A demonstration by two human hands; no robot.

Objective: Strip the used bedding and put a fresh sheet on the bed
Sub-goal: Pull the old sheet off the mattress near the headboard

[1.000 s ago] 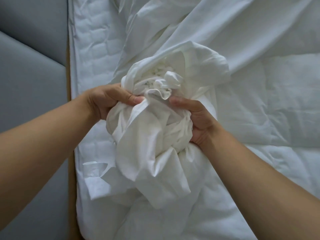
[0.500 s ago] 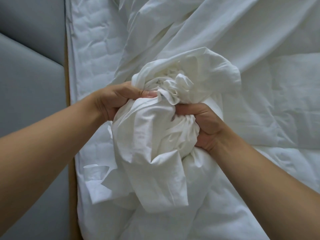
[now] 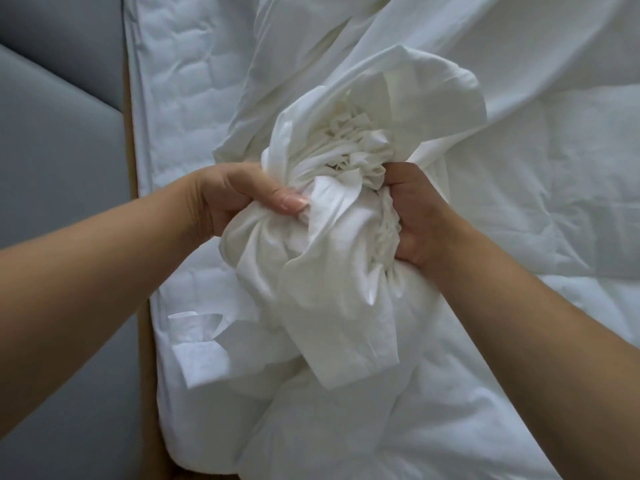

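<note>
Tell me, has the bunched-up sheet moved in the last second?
Yes. The bunched-up sheet, gripped by the left hand and right hand, has shifted slightly right, away from the grey padded panel.

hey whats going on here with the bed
A person is stripping the bed, gathering a white sheet into a crumpled bundle. The left hand grips the bundle's left side and the right hand grips its right side, over the quilted mattress. The rest of the sheet stretches away across the bed toward the upper right, so it is not fully gathered yet.
</note>
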